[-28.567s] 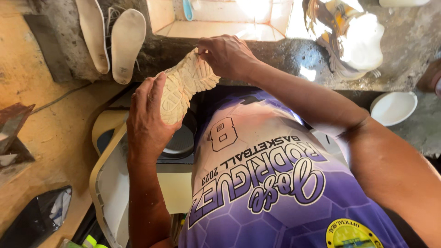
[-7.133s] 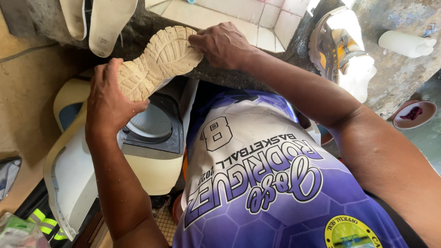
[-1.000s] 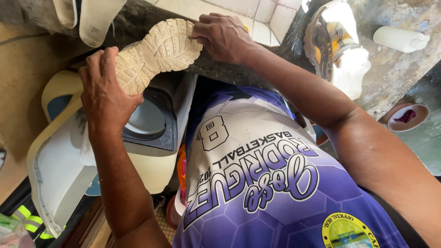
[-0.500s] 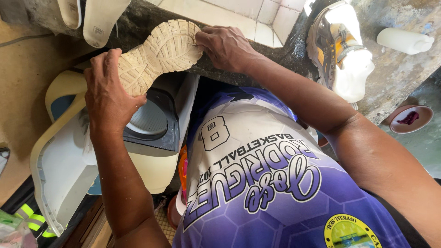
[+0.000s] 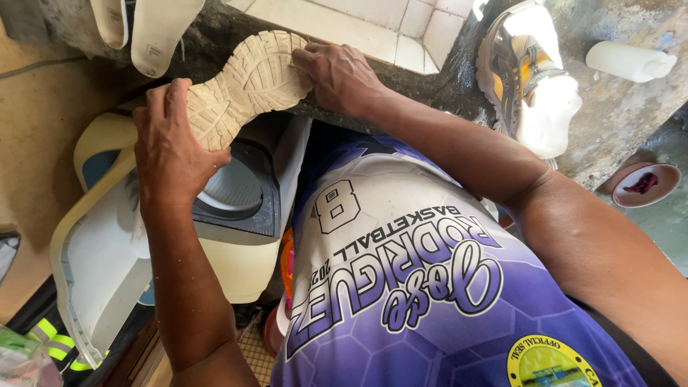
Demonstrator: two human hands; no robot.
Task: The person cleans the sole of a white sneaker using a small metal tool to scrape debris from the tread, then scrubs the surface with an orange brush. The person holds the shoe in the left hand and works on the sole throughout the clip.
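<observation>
Shoe (image 5: 247, 84), tan, sole up, lies tilted in the upper centre of the frame, toe end against the dark edge of the counter (image 5: 616, 107), heel end lower left. Tread lugs fully visible. Left hand (image 5: 172, 147) is closed around the heel end from below, fingers wrapped onto the sole. Right hand (image 5: 340, 75) sits at the toe end, upper centre, fingers bent and pressing on the sole's rim; whether it actually pinches the shoe I cannot tell.

Against half a second earlier: shoe and both hands in nearly the same place and pose; the right fingers have shifted slightly along the toe edge.

Surroundings: a second shoe (image 5: 534, 79), yellow-and-grey with a white sole, rests on the rough stone counter at upper right, a white cylinder (image 5: 631, 61) just beyond it. Pale tiles (image 5: 401, 29) at top centre. Two insoles (image 5: 154, 32) hang at upper left. Cream washing machine (image 5: 143, 244) with open lid below the hands. Small bowl (image 5: 645, 186) at the right edge.
</observation>
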